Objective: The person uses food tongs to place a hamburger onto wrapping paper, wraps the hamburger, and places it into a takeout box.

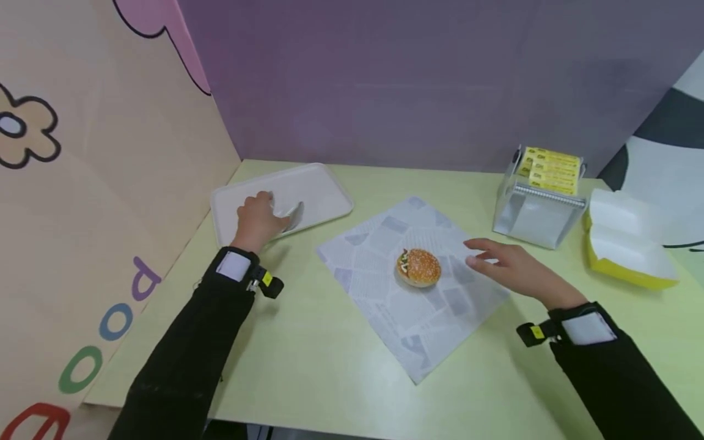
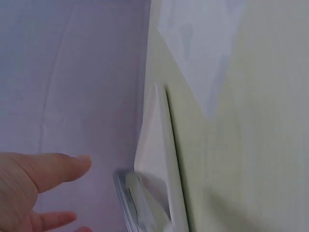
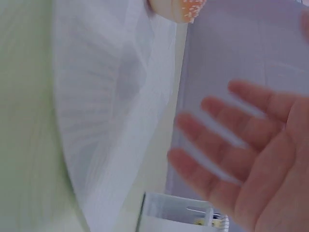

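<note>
Hovering over the white tray (image 1: 316,183), the left hand (image 1: 258,220) has its fingers released, with the thumb apart from them. Near it lies a shiny metal utensil (image 1: 295,215) – whether a fingertip touches it, I cannot tell.

The right hand (image 1: 508,264) is also released: its fingers are extended and spread, above the right edge of the printed paper (image 1: 379,244), and they grasp nothing. Near the middle of this paper sits the burger (image 1: 422,269), with its sesame bun upward, well apart from both hands. The paper carries newspaper-like print in grey blocks (too small for reading).

At the back right, a clear holder (image 1: 533,217) contains yellow packets (image 1: 550,168) with small dark marks, which I cannot read. Beside it a yellow box (image 1: 632,278) stands open, white inside.

On the left wall there are coloured letters: a green O (image 1: 65,373), a blue O (image 1: 103,322), and a purple letter (image 1: 147,270) – p or d, I cannot tell which. A red letter (image 1: 55,412) is cut by the edge.
</note>
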Demonstrator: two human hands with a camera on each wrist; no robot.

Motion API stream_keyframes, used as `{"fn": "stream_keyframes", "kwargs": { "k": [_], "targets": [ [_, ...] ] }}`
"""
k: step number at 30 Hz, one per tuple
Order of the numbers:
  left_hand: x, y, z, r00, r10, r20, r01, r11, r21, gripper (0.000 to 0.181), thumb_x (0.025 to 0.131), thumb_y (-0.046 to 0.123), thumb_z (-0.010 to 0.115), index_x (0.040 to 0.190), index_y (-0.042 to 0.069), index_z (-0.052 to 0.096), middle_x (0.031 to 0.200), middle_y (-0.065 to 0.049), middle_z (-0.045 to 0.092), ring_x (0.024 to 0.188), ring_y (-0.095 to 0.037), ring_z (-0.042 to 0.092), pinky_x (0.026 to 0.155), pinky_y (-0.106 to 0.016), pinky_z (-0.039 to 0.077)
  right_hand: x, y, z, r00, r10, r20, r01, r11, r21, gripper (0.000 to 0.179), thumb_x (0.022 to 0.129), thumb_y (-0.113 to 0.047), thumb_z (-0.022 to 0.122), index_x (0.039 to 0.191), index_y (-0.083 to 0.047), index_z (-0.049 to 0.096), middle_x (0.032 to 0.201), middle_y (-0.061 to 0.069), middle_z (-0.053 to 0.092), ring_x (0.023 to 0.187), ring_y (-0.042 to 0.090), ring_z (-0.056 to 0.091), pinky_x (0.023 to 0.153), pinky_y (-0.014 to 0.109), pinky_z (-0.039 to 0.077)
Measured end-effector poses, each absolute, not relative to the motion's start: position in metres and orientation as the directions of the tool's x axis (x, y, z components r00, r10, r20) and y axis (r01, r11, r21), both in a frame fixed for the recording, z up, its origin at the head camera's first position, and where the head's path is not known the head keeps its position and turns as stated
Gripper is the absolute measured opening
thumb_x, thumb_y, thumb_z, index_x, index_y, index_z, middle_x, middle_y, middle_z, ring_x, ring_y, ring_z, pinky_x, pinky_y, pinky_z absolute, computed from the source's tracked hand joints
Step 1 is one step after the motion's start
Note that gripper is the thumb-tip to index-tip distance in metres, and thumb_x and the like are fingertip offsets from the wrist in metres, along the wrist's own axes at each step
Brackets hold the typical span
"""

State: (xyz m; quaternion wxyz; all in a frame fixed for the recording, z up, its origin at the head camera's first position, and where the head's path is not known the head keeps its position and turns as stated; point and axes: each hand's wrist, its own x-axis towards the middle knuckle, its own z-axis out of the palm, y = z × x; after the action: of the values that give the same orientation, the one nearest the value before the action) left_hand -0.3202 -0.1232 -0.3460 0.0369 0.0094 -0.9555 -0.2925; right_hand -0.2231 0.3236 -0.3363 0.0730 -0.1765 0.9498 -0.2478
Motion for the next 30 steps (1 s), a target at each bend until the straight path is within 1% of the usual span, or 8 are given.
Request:
{"fn": "stream_keyframes", "kwargs": {
  "k": [4, 9, 12, 15, 21, 24, 27, 30],
  "targets": [
    [-0.329, -0.098, -0.336, -0.992, 0.031, 0.123, 0.097, 0.81, 0.578, 0.064, 0.09, 0.031, 0.068, 0.136, -0.006, 0.044, 0.128, -0.032, 0.049, 0.117, -0.05, 0.045, 0.097, -0.054, 0.039, -0.243, 0.328, -0.332, -0.959, -0.245, -0.144, -0.136, 0.841, -0.524, 0.065, 0.102, -0.049, 0.042, 0.14, 0.004, 0.044, 0.136, 0.03, 0.048, 0.119, 0.046, 0.051, 0.093, 0.057, 0.044],
    [-0.339, -0.07, -0.332, -0.988, 0.108, 0.111, 0.154, 0.773, 0.616, 0.059, 0.09, 0.023, 0.069, 0.136, -0.005, 0.045, 0.125, -0.026, 0.056, 0.114, -0.039, 0.053, 0.096, -0.047, 0.042, -0.261, 0.333, -0.332, -0.951, -0.199, -0.235, -0.003, 0.768, -0.64, 0.072, 0.101, -0.052, 0.041, 0.141, 0.009, 0.039, 0.137, 0.032, 0.045, 0.119, 0.045, 0.052, 0.096, 0.052, 0.045],
    [-0.344, -0.054, -0.335, -0.987, 0.143, 0.071, 0.155, 0.751, 0.642, 0.057, 0.091, 0.023, 0.068, 0.136, -0.003, 0.044, 0.125, -0.023, 0.058, 0.115, -0.036, 0.054, 0.096, -0.044, 0.043, -0.268, 0.334, -0.334, -0.948, -0.193, -0.254, 0.029, 0.741, -0.671, 0.074, 0.101, -0.051, 0.041, 0.141, 0.01, 0.037, 0.141, 0.033, 0.041, 0.121, 0.045, 0.051, 0.097, 0.052, 0.044],
    [-0.347, -0.039, -0.339, -0.983, 0.179, 0.047, 0.167, 0.746, 0.645, 0.052, 0.091, 0.023, 0.067, 0.133, -0.003, 0.049, 0.124, -0.021, 0.06, 0.113, -0.034, 0.057, 0.096, -0.042, 0.044, -0.273, 0.336, -0.337, -0.944, -0.185, -0.275, 0.06, 0.722, -0.689, 0.071, 0.102, -0.048, 0.042, 0.142, 0.01, 0.036, 0.142, 0.033, 0.039, 0.123, 0.046, 0.048, 0.098, 0.053, 0.042],
    [-0.354, -0.006, -0.355, -0.957, 0.282, 0.065, 0.265, 0.764, 0.588, 0.035, 0.091, 0.018, 0.067, 0.12, -0.002, 0.062, 0.115, -0.018, 0.065, 0.106, -0.03, 0.061, 0.092, -0.039, 0.046, -0.286, 0.34, -0.345, -0.952, -0.115, -0.284, 0.124, 0.702, -0.701, 0.058, 0.103, -0.036, 0.046, 0.138, 0.01, 0.041, 0.139, 0.031, 0.044, 0.123, 0.044, 0.048, 0.1, 0.052, 0.041],
    [-0.358, 0.008, -0.367, -0.952, 0.304, 0.042, 0.274, 0.777, 0.567, 0.031, 0.092, 0.018, 0.066, 0.117, 0.0, 0.065, 0.114, -0.015, 0.067, 0.105, -0.028, 0.062, 0.09, -0.037, 0.047, -0.293, 0.34, -0.351, -0.958, -0.074, -0.276, 0.143, 0.713, -0.687, 0.052, 0.103, -0.032, 0.048, 0.134, 0.009, 0.046, 0.134, 0.029, 0.048, 0.119, 0.041, 0.05, 0.098, 0.051, 0.042],
    [-0.363, 0.019, -0.378, -0.944, 0.329, 0.008, 0.28, 0.79, 0.546, 0.029, 0.093, 0.021, 0.065, 0.115, 0.001, 0.067, 0.114, -0.013, 0.067, 0.103, -0.028, 0.062, 0.089, -0.037, 0.048, -0.297, 0.338, -0.355, -0.961, -0.039, -0.274, 0.16, 0.731, -0.663, 0.052, 0.102, -0.032, 0.048, 0.133, 0.009, 0.048, 0.131, 0.028, 0.051, 0.115, 0.038, 0.051, 0.094, 0.048, 0.043],
    [-0.367, 0.029, -0.383, -0.942, 0.334, -0.026, 0.268, 0.798, 0.54, 0.028, 0.094, 0.022, 0.062, 0.114, 0.002, 0.067, 0.115, -0.012, 0.067, 0.104, -0.027, 0.062, 0.091, -0.038, 0.047, -0.301, 0.339, -0.355, -0.96, -0.024, -0.279, 0.176, 0.724, -0.667, 0.054, 0.102, -0.032, 0.048, 0.135, 0.01, 0.045, 0.133, 0.029, 0.048, 0.117, 0.038, 0.049, 0.095, 0.048, 0.043]
  ]
}}
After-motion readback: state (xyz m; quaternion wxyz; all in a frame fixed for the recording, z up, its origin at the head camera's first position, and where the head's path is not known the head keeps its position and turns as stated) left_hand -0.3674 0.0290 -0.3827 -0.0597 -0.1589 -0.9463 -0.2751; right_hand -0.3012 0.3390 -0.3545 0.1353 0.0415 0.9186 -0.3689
